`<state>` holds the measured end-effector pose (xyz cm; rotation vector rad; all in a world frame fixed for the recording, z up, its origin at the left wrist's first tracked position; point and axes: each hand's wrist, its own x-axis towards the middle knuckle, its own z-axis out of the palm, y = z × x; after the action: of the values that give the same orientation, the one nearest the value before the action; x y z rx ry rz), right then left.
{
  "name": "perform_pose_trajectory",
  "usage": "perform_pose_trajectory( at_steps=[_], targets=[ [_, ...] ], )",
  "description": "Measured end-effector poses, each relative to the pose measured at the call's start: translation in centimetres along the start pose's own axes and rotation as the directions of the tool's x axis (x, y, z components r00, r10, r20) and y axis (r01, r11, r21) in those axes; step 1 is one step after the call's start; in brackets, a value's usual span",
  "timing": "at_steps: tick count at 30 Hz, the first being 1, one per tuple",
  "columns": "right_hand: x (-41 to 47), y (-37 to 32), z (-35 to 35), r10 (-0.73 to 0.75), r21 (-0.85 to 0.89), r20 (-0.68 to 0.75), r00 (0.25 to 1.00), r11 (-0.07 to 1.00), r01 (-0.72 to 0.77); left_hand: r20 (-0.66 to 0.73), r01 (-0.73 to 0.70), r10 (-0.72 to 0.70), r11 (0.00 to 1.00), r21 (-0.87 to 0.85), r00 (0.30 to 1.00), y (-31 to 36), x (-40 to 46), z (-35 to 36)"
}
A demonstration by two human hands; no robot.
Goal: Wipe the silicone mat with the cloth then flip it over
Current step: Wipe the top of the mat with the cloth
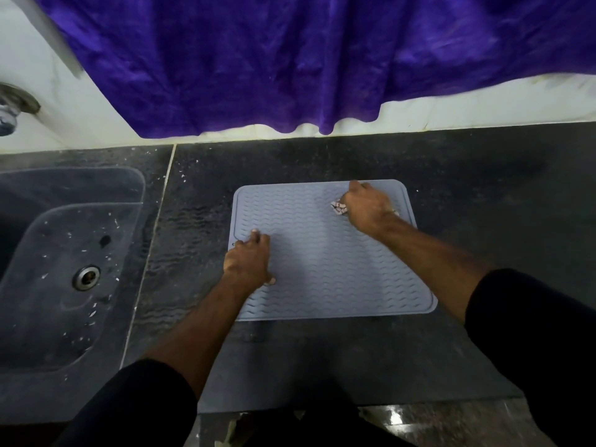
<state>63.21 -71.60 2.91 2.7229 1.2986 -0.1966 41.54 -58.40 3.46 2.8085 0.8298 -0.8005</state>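
A grey silicone mat [325, 262] with a wavy ribbed surface lies flat on the dark stone counter. My right hand [367, 206] presses a small white patterned cloth [338, 208] onto the mat near its far right corner; most of the cloth is hidden under the hand. My left hand [250, 261] rests flat on the mat's left edge with fingers spread, holding it down.
A dark sink [48, 269] with a metal drain [86, 277] sits to the left. A purple cloth [290, 59] hangs down the white wall behind the counter. A tap [11, 108] shows at the far left. The counter's front edge [354, 401] is close to my body.
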Motion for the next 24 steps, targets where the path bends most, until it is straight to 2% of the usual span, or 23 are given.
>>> perform_pose_trajectory(
  at_steps=[3,5,8,12,15,18,21,24],
  targets=[
    [-0.1,-1.7,0.1,0.039,0.085,-0.042,0.998,0.996,-0.035,0.0,0.042,-0.042,0.991,-0.127,0.999,0.3,0.6,-0.5],
    [-0.4,-3.5,1.0,0.006,0.103,-0.034,0.999,0.995,-0.002,-0.062,0.038,-0.045,0.992,-0.121,0.997,1.2,1.3,-1.0],
    [-1.1,-3.4,1.7,-0.023,0.073,-0.024,0.999,0.997,0.025,-0.118,-0.09,0.072,0.983,-0.157,0.99,3.5,2.3,-1.4],
    [-2.0,0.5,0.8,0.015,0.083,-0.007,1.0,0.996,-0.015,0.021,-0.205,0.218,0.942,-0.267,0.976,5.9,2.7,-0.5],
    [-1.3,2.4,0.0,0.032,0.074,-0.021,0.999,0.997,-0.03,0.036,-0.215,0.229,0.948,-0.236,0.973,6.1,2.5,0.2],
    [-0.7,0.7,-0.1,0.059,0.11,-0.065,0.996,0.993,-0.052,0.033,-0.212,0.221,0.96,-0.181,0.975,6.4,2.4,-0.1],
    [-1.3,-0.9,1.4,-0.045,0.045,-0.059,0.997,0.998,0.048,0.029,-0.2,0.204,0.973,-0.118,0.979,6.8,2.5,-0.6],
    [-1.5,2.1,1.6,-0.074,-0.002,-0.049,0.996,0.997,0.074,0.025,-0.209,0.213,0.972,-0.103,0.977,6.6,2.3,-0.6]
  ],
)
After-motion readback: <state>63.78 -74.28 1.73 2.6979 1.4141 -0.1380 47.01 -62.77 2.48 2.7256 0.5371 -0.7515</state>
